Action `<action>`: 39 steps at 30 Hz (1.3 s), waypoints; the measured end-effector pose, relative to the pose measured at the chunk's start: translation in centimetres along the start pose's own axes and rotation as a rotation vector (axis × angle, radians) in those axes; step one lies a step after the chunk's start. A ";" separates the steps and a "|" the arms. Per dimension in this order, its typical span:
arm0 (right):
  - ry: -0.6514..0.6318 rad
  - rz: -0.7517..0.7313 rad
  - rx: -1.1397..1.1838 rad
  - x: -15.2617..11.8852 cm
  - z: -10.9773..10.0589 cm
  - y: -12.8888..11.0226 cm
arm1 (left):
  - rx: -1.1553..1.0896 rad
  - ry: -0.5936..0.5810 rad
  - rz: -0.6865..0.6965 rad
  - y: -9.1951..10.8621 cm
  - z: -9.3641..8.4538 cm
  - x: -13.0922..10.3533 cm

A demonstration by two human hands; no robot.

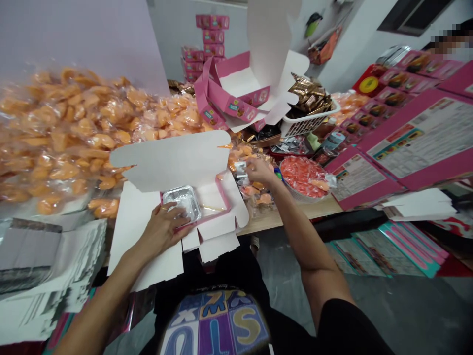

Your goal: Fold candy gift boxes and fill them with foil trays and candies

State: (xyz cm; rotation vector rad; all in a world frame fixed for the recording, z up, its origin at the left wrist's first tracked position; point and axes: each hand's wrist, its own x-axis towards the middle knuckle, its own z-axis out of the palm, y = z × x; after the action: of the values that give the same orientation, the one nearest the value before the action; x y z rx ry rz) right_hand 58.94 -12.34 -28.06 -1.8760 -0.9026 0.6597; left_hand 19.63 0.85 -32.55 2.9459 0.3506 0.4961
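Observation:
An open cardboard box (218, 190), white inside with pink walls, lies before me with its lid (177, 158) raised. A silver foil tray (192, 199) sits in its left part. My left hand (166, 228) is closed over the tray's near left edge, fingers over the rim, thumb by the box's front wall. Beside the tray lies a thin gold-coloured strip (210, 208). To the right of the box, my right hand (261, 172) pinches a small white packet (241, 169) above a pile of clear-wrapped orange pieces (264, 198); its fingertips are partly hidden.
Clear-wrapped orange pieces (74, 128) are heaped at left. Another open pink box (240, 98) stands behind. At right are a bowl of red packets (305, 175), a white basket (310, 121) of brown-gold packets and large pink boxes (417, 133). Printed sheets (74, 256) are stacked near left.

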 end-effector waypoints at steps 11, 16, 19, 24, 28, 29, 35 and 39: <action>-0.048 0.043 -0.336 -0.1 2.9 0.1 | -0.033 0.005 -0.043 1.1 0.8 1.1; 0.094 0.048 -0.108 -0.7 2.8 0.5 | -0.049 -0.007 -0.028 1.1 0.4 1.1; 0.095 0.063 0.104 -0.9 0.8 -0.2 | -0.041 -0.049 -0.010 1.0 -0.1 1.5; -0.234 0.042 0.418 -3.1 2.2 -2.8 | -0.026 -0.172 0.044 1.2 -0.9 3.0; -0.444 0.023 0.468 -5.6 8.8 -5.3 | -0.012 -0.252 0.044 1.8 -1.3 4.0; -0.415 0.001 0.360 -6.0 10.2 -5.9 | -0.017 -0.259 0.040 1.9 -1.3 4.0; -0.257 -0.276 -0.058 -6.3 10.7 -6.2 | -0.078 -0.156 0.056 1.6 -0.4 3.4; -0.269 -0.365 -0.146 -7.1 9.1 -4.5 | -0.139 0.004 0.091 0.9 0.9 2.8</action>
State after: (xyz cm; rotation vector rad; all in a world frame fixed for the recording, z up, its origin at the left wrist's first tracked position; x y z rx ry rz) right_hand 46.56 -12.11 -27.43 -1.7062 -1.4598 0.6408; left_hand 22.67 0.59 -32.41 2.8354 0.1753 0.5150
